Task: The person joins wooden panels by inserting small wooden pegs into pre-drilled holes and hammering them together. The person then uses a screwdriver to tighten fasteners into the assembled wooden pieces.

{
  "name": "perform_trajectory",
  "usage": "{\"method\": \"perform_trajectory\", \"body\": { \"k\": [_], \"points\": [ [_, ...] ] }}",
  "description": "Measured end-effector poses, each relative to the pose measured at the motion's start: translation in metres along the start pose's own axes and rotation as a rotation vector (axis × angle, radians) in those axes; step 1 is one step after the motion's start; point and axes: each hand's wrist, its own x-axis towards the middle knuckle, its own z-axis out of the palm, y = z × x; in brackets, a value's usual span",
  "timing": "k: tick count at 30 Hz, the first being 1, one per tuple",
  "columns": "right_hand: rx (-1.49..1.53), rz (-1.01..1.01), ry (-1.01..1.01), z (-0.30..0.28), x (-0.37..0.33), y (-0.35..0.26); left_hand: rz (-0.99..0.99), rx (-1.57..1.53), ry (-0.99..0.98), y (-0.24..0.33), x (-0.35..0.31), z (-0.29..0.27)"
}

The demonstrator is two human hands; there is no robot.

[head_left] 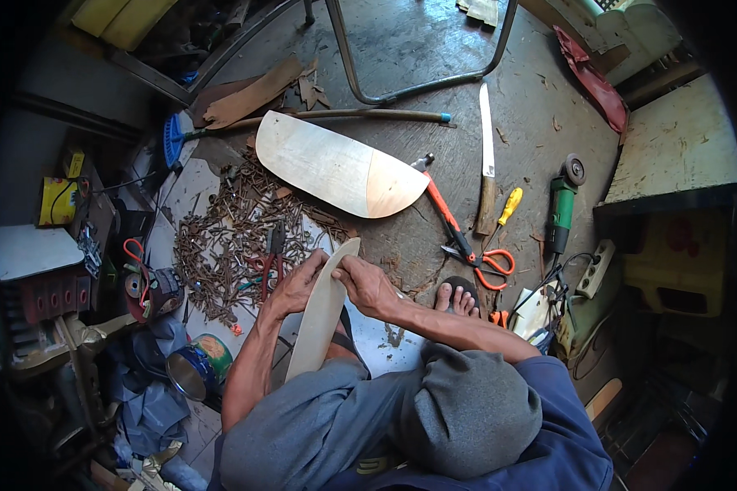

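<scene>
Your left hand and right hand both close their fingers on the narrow curved wooden strip, upright over the floor, nail pile left.

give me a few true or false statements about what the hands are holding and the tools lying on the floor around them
1. Both hands grip one curved, pale wooden strip. True: the left hand and right hand hold it near its upper end.
2. The green angle grinder lies to the person's left. False: it lies on the right, beyond the long knife.
3. A wide, half-rounded wooden board lies on the floor beyond the hands. True.
4. The orange-handled scissors are in the right hand. False: they lie on the floor, near the bare foot.
5. A pile of rusty nails lies on the left. True.
</scene>
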Motion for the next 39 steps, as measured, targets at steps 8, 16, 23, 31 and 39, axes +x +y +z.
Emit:
{"method": "perform_trajectory", "body": {
  "k": [8, 16, 23, 31, 39],
  "points": [
    [0.026, -0.028, -0.025, -0.003, -0.002, 0.001, -0.051, -0.006, -0.008, -0.02, -0.002, 0.008],
    [0.024, -0.053, -0.036, 0.004, -0.002, -0.002, -0.233, -0.448, -0.052, -0.03, 0.001, 0.005],
    [0.045, 0.053, -0.186, -0.021, 0.006, 0.016, -0.247, -0.547, 0.003, -0.039, -0.007, -0.001],
    [-0.62, 0.221, 0.62, -0.165, -0.034, 0.111, -0.264, -0.714, 0.027, -0.067, -0.027, -0.025],
    [-1.351, 0.361, -0.086, -0.302, -0.07, 0.158, -0.265, -0.673, 0.03, -0.061, -0.028, -0.025]
  ]
}}
